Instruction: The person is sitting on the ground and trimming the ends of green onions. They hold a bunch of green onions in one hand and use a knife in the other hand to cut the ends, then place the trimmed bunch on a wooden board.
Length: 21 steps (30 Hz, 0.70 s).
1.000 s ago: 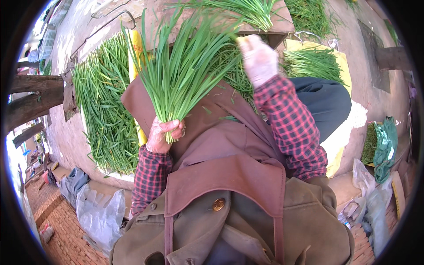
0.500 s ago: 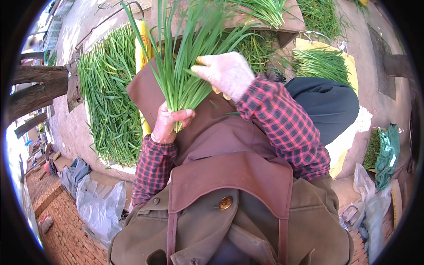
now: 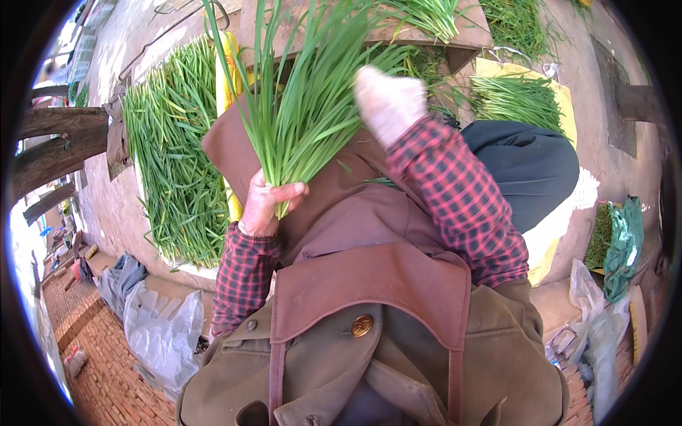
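Note:
My left hand [image 3: 264, 204] is wrapped round the lower ends of a bunch of garlic chives [image 3: 302, 124], its thumb across the stems. From that grip the long green leaves fan upward and away over my brown apron [image 3: 355, 220]. Beside the right edge of the bunch is my right hand [image 3: 392, 103], smeared by motion. Its fingers cannot be made out, nor whether they hold a leaf. A few loose green bits lie on the apron below it.
To the left lies a broad heap of garlic chives [image 3: 174, 153] beside a yellow sack edge [image 3: 229, 78]. Ahead stands a low wooden table [image 3: 469, 28] carrying more chives. A yellow sheet [image 3: 565, 106] at the right bears another pile. Plastic bags [image 3: 163, 334] lie at lower left.
My right hand has moved from over the bunch to its right and slightly upward. My left hand keeps its grip on the stems, nearly still.

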Each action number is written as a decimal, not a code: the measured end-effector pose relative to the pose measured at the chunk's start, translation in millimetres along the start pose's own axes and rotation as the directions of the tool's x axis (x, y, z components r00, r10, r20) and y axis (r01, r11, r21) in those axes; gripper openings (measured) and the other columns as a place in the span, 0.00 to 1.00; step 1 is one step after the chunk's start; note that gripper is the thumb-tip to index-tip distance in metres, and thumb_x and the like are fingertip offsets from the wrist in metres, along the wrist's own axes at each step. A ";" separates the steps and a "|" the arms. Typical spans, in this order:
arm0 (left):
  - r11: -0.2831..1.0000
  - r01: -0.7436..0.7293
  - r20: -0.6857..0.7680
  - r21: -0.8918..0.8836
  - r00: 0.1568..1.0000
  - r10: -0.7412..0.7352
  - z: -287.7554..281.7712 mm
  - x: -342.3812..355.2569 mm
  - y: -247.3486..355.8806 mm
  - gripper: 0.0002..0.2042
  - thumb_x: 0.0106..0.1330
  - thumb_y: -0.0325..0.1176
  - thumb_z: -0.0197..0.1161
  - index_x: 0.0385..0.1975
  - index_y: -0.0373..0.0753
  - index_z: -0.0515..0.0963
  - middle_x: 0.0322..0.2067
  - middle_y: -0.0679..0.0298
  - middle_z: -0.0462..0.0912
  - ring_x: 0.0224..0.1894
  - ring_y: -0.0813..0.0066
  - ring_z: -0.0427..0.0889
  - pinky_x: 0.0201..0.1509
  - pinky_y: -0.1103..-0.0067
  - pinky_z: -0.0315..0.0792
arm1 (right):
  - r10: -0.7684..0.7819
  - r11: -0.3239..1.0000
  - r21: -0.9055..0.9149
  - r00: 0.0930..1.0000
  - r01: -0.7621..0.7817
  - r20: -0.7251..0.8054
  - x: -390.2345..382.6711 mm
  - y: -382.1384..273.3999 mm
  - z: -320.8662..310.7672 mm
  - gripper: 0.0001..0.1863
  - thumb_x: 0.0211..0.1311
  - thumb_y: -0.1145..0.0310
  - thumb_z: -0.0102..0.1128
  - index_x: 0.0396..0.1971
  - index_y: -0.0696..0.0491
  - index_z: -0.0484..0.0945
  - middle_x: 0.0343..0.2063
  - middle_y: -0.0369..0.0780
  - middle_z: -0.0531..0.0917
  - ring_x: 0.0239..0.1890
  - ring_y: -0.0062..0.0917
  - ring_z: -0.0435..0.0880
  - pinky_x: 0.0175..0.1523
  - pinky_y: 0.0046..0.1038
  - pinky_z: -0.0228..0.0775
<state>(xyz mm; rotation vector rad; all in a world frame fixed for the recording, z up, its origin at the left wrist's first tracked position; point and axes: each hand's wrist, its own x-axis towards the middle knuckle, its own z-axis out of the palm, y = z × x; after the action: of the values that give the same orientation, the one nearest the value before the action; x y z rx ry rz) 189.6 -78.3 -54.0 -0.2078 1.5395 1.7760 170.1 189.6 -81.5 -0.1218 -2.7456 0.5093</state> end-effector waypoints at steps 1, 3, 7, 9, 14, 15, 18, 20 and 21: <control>1.000 0.004 0.011 0.005 1.000 -0.004 -4.5 -4.8 1.3 0.16 0.53 0.20 0.66 0.42 0.34 0.75 0.27 0.57 0.81 0.19 0.78 0.74 0.22 0.84 0.67 | 0.101 0.994 -0.025 0.993 -0.102 -0.060 6.2 21.3 4.1 0.07 0.61 0.66 0.53 0.24 0.50 0.72 0.11 0.42 0.75 0.18 0.37 0.80 0.24 0.39 0.71; 1.000 0.010 0.037 0.014 0.999 -0.010 -13.9 -15.3 4.7 0.16 0.53 0.21 0.67 0.43 0.33 0.75 0.26 0.57 0.81 0.19 0.78 0.74 0.22 0.84 0.67 | 0.298 0.933 -0.197 0.954 -0.300 -0.042 18.6 56.4 -5.3 0.09 0.63 0.62 0.53 0.27 0.49 0.77 0.14 0.43 0.79 0.19 0.36 0.81 0.26 0.35 0.73; 0.998 0.044 0.059 0.036 0.997 -0.046 -35.5 -35.2 7.2 0.17 0.51 0.24 0.69 0.42 0.32 0.75 0.24 0.58 0.80 0.18 0.78 0.71 0.21 0.82 0.65 | 0.519 0.805 0.326 0.855 -0.496 0.019 11.2 77.9 -23.8 0.15 0.61 0.55 0.58 0.35 0.52 0.83 0.16 0.39 0.81 0.16 0.20 0.80 0.26 0.26 0.72; 0.997 0.053 0.026 0.057 0.998 -0.054 -40.2 -44.8 5.5 0.18 0.49 0.27 0.69 0.41 0.31 0.74 0.22 0.60 0.77 0.15 0.78 0.69 0.18 0.82 0.62 | 0.604 0.654 0.287 0.711 -0.700 0.360 16.6 72.8 -52.3 0.21 0.61 0.47 0.52 0.45 0.45 0.82 0.31 0.47 0.84 0.38 0.44 0.83 0.48 0.39 0.72; 0.993 0.108 0.092 0.057 0.989 -0.112 -70.8 -61.6 -0.8 0.18 0.49 0.28 0.71 0.39 0.32 0.75 0.21 0.60 0.77 0.16 0.79 0.68 0.19 0.83 0.61 | 0.462 0.850 0.163 0.857 -0.501 0.229 10.0 92.5 -34.2 0.25 0.62 0.46 0.52 0.53 0.44 0.77 0.30 0.42 0.85 0.37 0.38 0.84 0.47 0.34 0.72; 0.991 0.115 0.110 0.071 0.986 -0.123 -72.5 -63.7 -0.5 0.16 0.50 0.27 0.71 0.38 0.32 0.75 0.21 0.60 0.77 0.16 0.79 0.69 0.20 0.83 0.61 | 0.415 0.896 0.101 0.896 -0.433 0.160 9.9 94.2 -32.1 0.25 0.63 0.46 0.52 0.55 0.44 0.76 0.29 0.41 0.86 0.36 0.36 0.84 0.46 0.33 0.72; 0.981 0.126 0.085 0.150 0.987 -0.139 -80.4 -68.9 -3.3 0.15 0.49 0.30 0.74 0.33 0.33 0.77 0.20 0.63 0.76 0.16 0.80 0.69 0.20 0.84 0.61 | 0.400 0.826 0.360 0.901 -0.434 0.168 15.0 96.1 -45.3 0.23 0.63 0.47 0.52 0.49 0.46 0.79 0.30 0.39 0.86 0.35 0.29 0.84 0.44 0.29 0.74; 0.972 0.131 0.087 0.194 0.985 -0.150 -82.0 -70.0 -1.3 0.14 0.48 0.29 0.75 0.30 0.35 0.77 0.19 0.66 0.76 0.15 0.81 0.68 0.19 0.84 0.60 | 0.422 0.718 0.526 0.886 -0.456 0.192 19.7 95.3 -55.9 0.21 0.63 0.48 0.52 0.42 0.48 0.82 0.29 0.38 0.86 0.34 0.27 0.84 0.43 0.28 0.74; 0.961 0.131 0.114 0.245 0.980 -0.163 -88.8 -68.8 -1.7 0.14 0.48 0.29 0.76 0.32 0.35 0.77 0.21 0.66 0.77 0.18 0.81 0.70 0.22 0.84 0.63 | 0.330 0.758 0.557 0.936 -0.339 0.120 19.7 96.7 -59.3 0.19 0.63 0.53 0.55 0.43 0.52 0.82 0.30 0.38 0.86 0.34 0.23 0.84 0.43 0.24 0.74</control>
<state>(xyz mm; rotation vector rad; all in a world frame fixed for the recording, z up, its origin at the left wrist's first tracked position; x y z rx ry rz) 207.8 -188.1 -38.9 -0.0824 1.5805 1.4469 174.4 302.4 -58.3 -0.4638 -2.4534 1.4140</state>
